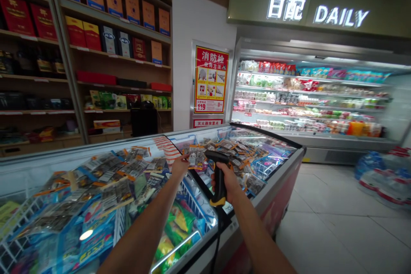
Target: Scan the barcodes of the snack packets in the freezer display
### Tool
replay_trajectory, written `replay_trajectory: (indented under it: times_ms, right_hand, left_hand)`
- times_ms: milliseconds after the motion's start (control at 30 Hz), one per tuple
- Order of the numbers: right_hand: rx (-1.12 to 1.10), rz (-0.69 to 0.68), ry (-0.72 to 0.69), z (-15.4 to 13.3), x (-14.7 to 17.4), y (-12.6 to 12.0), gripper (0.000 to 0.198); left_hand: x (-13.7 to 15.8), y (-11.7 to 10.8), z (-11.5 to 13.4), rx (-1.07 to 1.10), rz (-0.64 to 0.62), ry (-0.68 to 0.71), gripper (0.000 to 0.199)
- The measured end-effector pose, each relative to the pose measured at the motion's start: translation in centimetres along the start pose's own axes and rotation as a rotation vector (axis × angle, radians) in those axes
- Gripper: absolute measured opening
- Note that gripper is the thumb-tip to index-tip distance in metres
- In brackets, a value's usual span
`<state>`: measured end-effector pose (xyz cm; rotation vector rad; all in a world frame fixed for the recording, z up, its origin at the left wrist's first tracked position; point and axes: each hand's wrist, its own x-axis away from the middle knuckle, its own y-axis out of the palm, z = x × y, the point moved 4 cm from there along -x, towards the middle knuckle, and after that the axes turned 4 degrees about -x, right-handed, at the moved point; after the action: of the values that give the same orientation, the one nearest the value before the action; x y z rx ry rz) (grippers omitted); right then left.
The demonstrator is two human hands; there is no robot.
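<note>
My left hand point(180, 166) pinches the edge of a small snack packet point(195, 156) with orange trim, held above the chest freezer. A black and yellow barcode scanner point(219, 180) is in my right hand point(228, 182), fingers wrapped round its handle. The scanner's head points left, close to the packet, and its cord hangs down over the freezer's front edge. Many similar packets point(112, 180) lie on the freezer's glass top at left, and more packets point(237, 154) are spread on the right part. A striped orange-and-white bag point(167, 149) sits just behind my left hand.
The freezer's rim point(290, 167) runs along its right side. Wire baskets point(119, 227) hold frozen goods. Shelves point(118, 58) with boxes stand at left, a lit dairy cooler point(308, 98) at the back, and bottled water packs point(390, 180) on the tiled floor point(334, 218) at right.
</note>
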<state>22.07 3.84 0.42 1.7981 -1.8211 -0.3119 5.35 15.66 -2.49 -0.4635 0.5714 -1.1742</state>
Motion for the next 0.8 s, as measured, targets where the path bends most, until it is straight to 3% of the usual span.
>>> replay_trajectory:
  times_ms: [333,467,800]
  right_hand:
    - [-0.002,-0.027,-0.007,0.0,0.1,0.8,0.022]
    - [-0.010,-0.025,-0.004,0.0,0.1,0.6,0.023]
    - [-0.033,0.012,-0.041,-0.4,-0.5,-1.4,0.024]
  left_hand:
    - [0.9,-1.1,0.5,-0.069,-0.004,0.066,0.043]
    - [0.8,-2.0,-0.3,-0.127,0.017,0.029,0.042]
    - [-0.1,-8.9,-5.7,-0.310,0.143,-0.165,0.047]
